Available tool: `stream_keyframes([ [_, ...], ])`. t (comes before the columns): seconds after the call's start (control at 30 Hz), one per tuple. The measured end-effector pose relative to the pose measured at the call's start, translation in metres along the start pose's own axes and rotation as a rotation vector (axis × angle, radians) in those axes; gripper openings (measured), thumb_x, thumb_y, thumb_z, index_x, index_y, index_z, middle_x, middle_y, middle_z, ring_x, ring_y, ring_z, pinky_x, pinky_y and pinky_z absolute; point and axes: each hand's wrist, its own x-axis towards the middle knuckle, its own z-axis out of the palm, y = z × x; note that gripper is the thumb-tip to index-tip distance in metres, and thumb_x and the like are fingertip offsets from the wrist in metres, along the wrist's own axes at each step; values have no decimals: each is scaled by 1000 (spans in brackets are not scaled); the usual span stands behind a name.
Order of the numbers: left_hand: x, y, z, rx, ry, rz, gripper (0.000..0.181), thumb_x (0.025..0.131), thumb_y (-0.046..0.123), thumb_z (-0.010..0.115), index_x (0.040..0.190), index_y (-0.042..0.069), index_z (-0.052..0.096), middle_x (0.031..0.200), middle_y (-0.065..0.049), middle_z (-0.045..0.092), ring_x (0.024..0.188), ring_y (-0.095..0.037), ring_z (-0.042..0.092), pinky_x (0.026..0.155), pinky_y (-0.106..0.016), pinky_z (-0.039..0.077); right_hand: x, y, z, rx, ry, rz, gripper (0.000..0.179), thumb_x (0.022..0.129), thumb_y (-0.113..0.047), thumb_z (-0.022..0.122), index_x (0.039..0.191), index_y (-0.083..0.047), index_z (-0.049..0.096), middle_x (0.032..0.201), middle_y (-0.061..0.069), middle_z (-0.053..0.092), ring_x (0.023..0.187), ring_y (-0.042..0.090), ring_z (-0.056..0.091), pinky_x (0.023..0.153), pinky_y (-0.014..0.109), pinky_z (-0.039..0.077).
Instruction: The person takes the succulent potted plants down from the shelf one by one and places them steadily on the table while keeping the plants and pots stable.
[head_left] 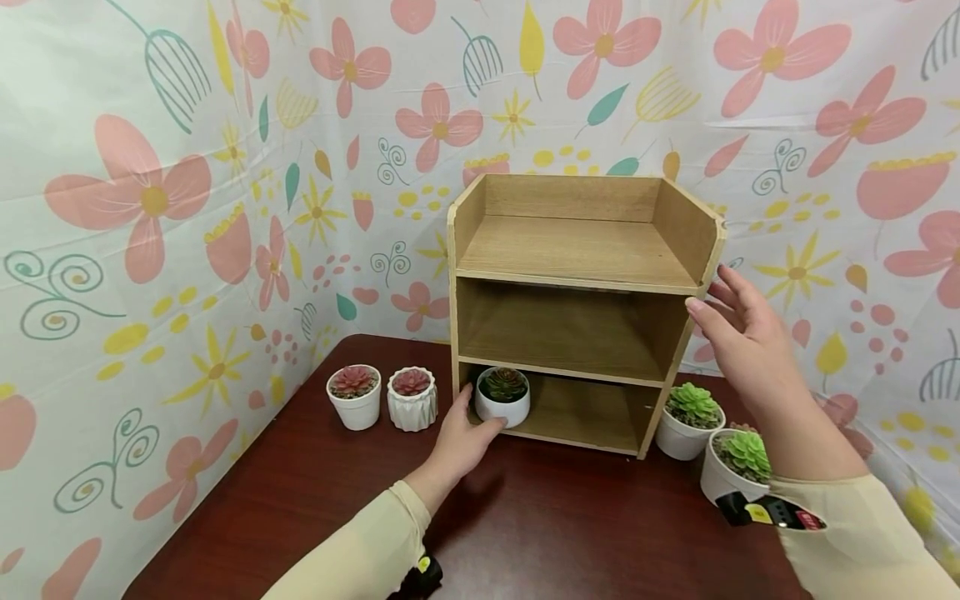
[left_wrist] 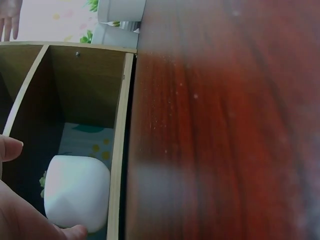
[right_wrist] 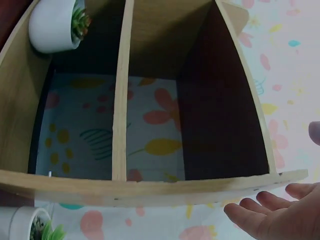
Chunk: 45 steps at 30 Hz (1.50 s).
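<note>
A dark green and reddish succulent in a round white pot (head_left: 503,414) sits in the bottom compartment of a wooden shelf unit (head_left: 562,367), near its left side. My left hand (head_left: 462,443) is at this pot, thumb and finger spread. In the left wrist view, a fingertip (left_wrist: 76,232) is at the pot's side, while the thumb (left_wrist: 11,149) stands apart from it. My right hand (head_left: 750,342) is raised beside the unit's upper right side, fingers loosely extended. The right wrist view shows these fingers (right_wrist: 250,216) close to the side panel, holding nothing; contact is unclear.
Two white pots with reddish succulents, one smooth (head_left: 357,412) and one ribbed (head_left: 412,410), stand left of the unit. Green succulents in white pots (head_left: 680,439) (head_left: 723,479) stand to its right, partly behind my right arm. A floral curtain (head_left: 420,67) hangs behind the dark red table (head_left: 570,525).
</note>
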Motion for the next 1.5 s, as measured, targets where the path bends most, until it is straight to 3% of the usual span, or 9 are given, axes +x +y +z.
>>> stream_keyframes([
  [0.1,4,-2,5,2,2,-23,93,89,28,73,162,-1,23,167,-22,29,155,-37,28,124,-55,29,5,-2,4,50,16,-9,74,105,-37,56,166,-28,16,169,19,27,150,30,39,88,3,44],
  [0.27,10,-5,11,5,-12,-39,95,91,28,72,163,-1,18,167,-23,28,154,-37,29,123,-54,31,9,-1,7,69,36,-28,73,105,-33,58,166,-28,18,167,20,30,145,23,46,85,4,47],
  [0.47,17,-8,17,-7,-11,-20,95,90,24,72,162,-5,16,164,-27,31,152,-40,33,122,-55,33,10,0,8,-21,38,-69,79,103,-33,60,166,-33,12,166,20,33,146,42,44,82,1,43],
  [0.63,23,-11,21,41,30,-4,96,86,25,76,160,-5,23,156,-27,43,144,-39,44,118,-54,38,9,1,9,-42,37,-65,79,103,-35,60,165,-38,11,166,19,33,145,47,43,79,2,43],
  [0.83,33,-10,24,34,54,-7,94,80,21,82,155,-4,31,144,-24,54,134,-37,53,112,-51,44,9,1,9,-61,32,-42,76,103,-40,58,164,-41,13,165,19,36,144,45,45,68,13,50],
  [1.0,38,-9,26,59,65,-37,98,78,22,85,155,-4,31,144,-23,53,134,-36,53,112,-49,45,9,2,10,-72,37,-29,74,103,-41,57,164,-41,15,163,20,39,142,42,48,68,15,52],
  [1.17,37,-5,28,66,63,-64,103,80,27,86,158,-4,26,148,-25,50,138,-39,49,114,-51,43,8,4,9,-71,30,0,75,103,-44,56,164,-44,12,163,23,37,138,30,53,67,17,53],
  [1.5,40,-3,31,106,75,-89,110,79,33,88,161,0,22,152,-23,48,141,-38,48,115,-50,42,9,4,9,-66,18,2,76,103,-43,56,164,-43,11,163,25,36,139,35,52,67,18,53],
])
